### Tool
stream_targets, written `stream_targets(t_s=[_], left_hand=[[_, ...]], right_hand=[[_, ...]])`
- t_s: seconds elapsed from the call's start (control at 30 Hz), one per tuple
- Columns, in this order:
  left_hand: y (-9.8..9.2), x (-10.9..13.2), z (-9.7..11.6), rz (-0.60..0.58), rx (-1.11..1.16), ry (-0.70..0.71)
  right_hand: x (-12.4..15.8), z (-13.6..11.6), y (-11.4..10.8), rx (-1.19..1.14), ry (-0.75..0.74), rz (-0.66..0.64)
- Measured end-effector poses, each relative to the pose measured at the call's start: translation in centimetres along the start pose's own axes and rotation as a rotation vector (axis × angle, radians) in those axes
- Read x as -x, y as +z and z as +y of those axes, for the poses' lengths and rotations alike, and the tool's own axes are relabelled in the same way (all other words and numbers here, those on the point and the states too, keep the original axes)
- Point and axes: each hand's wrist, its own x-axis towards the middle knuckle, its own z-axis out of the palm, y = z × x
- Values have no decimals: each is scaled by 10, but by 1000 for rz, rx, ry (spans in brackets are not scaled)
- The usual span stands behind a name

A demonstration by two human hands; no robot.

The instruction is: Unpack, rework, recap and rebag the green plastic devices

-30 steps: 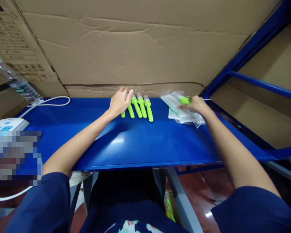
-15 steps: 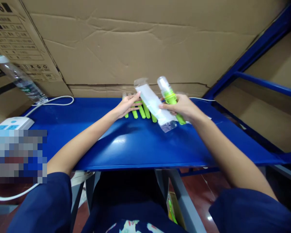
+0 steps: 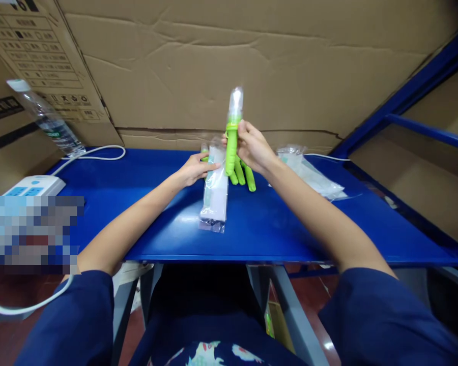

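Note:
My left hand (image 3: 194,170) grips a long clear plastic packet (image 3: 215,195) with a white insert, thumb across its upper part. In my right hand (image 3: 252,145) is a lime-green stick with a clear cap (image 3: 232,142), held nearly upright with the cap at the top. I cannot tell exactly what kind of stick it is. It is just right of the packet, overlapping its edge in view. Behind them, several more lime-green sticks (image 3: 249,177) lie on the blue table (image 3: 168,229), partly hidden by the packet and my hands.
More clear packets (image 3: 309,175) lie on the table at the right. At the left are a leaning water bottle (image 3: 53,124), a white power strip (image 3: 41,185) and a white cable (image 3: 110,152). A cardboard wall (image 3: 198,66) stands behind, and a blue metal frame (image 3: 416,86) at the right.
The packet has passed to my left hand and now hangs nearly straight, lower and to the left. My right hand has moved left and up with the green stick, turning it more upright.

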Motion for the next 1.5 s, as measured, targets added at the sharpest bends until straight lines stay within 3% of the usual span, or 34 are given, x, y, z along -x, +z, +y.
stream_targets(t_s=[0.17, 0.27, 0.43, 0.57, 0.83, 0.97, 1.03, 1.1, 1.17, 1.5], left_hand=[[-11, -1, -5, -195, -81, -33], [-16, -4, -7, -249, -106, -39], [-17, -6, -6, -269, -110, -43], [-16, -4, -5, -293, -77, -43], [-10, -1, -6, -286, 0, 16], [-7, 5, -1, -345, 12, 22], [-5, 9, 1, -373, -14, -3], [-3, 12, 3, -383, -41, -10], [-2, 14, 4, -381, -50, -6], [-21, 1, -2, -383, 10, 29]], right_hand=[[-38, 9, -8, 84, -174, 104], [-51, 12, -21, 130, -210, 169], [-55, 13, -40, 134, -267, 241], [-47, 9, -41, 101, -187, 251], [-16, 26, -16, 107, 2, 169], [-12, 29, -18, 181, 31, 47], [-17, 28, -23, 199, 41, 75], [-23, 27, -27, 190, 18, 137], [-26, 27, -27, 183, -19, 119], [1, 14, -8, 575, -215, -234]])
